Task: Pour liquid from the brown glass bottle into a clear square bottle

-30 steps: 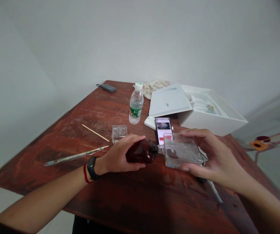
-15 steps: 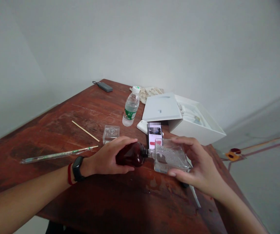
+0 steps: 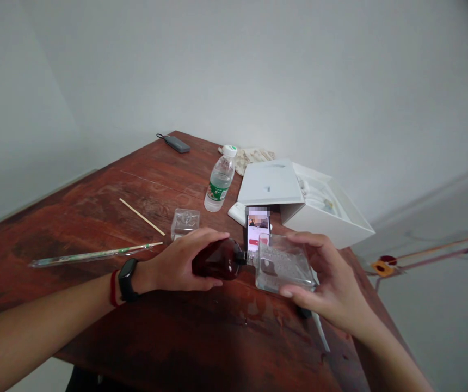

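My left hand [image 3: 185,261] is wrapped round a dark red glass bottle [image 3: 220,259], held on its side with its neck pointing right. My right hand [image 3: 327,280] grips a clear square glass bottle [image 3: 283,264], its neck pointing left. The two necks meet mouth to mouth, or nearly so; I cannot tell whether they touch. Droplets cling to the inside of the clear bottle. A phone [image 3: 258,234] with a lit screen lies just behind the necks. Behind my left hand stands a clear plastic box-like piece [image 3: 185,220].
On the wooden table [image 3: 156,337] are a water bottle [image 3: 220,182], a wooden stick [image 3: 142,216], wrapped chopsticks [image 3: 95,255], a white box [image 3: 327,218] with its lid [image 3: 270,182], a cloth [image 3: 254,156] and a grey device [image 3: 177,144]. Water drops dot the surface near my hands.
Both hands keep their hold on the two bottles, with almost no movement. The view has shifted very slightly.
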`<state>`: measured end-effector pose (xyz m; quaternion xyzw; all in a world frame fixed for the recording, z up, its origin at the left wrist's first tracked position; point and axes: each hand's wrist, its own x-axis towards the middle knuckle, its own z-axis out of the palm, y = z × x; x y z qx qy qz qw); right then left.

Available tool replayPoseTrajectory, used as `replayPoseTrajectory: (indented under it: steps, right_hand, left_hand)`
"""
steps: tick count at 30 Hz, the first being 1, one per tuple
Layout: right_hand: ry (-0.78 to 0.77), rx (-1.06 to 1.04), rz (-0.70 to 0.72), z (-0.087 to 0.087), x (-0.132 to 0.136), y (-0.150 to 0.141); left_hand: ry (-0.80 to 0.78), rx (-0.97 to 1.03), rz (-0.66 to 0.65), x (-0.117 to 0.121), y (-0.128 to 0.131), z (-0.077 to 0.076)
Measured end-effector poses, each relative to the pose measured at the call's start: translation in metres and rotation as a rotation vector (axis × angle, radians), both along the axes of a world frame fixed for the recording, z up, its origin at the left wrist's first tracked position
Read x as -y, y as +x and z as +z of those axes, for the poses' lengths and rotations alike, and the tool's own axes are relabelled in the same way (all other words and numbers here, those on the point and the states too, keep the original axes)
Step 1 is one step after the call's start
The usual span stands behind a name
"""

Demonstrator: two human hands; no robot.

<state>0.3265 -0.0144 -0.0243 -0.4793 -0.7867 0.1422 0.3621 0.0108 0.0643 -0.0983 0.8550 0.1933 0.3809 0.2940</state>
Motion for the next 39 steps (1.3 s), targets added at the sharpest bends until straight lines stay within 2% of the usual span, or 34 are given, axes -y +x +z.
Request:
replayPoseTrajectory:
  steps: [18,29,39]
  right_hand:
    - [-0.025,-0.029,0.001,0.0015,0.0019,-0.002]
    - [0.075,0.064,-0.016,0.0021,0.0002,-0.003]
    - [0.058,0.002,-0.007,0.0016,0.0045,-0.0039]
  left_hand:
    - [0.0,0.021,-0.001,0.0016,-0.0002,0.0022]
    - [0.033,0.057,-0.022,0.0002,0.0008,-0.0021]
    - [-0.02,0.072,-0.026,0.0072,0.0024,-0.0051]
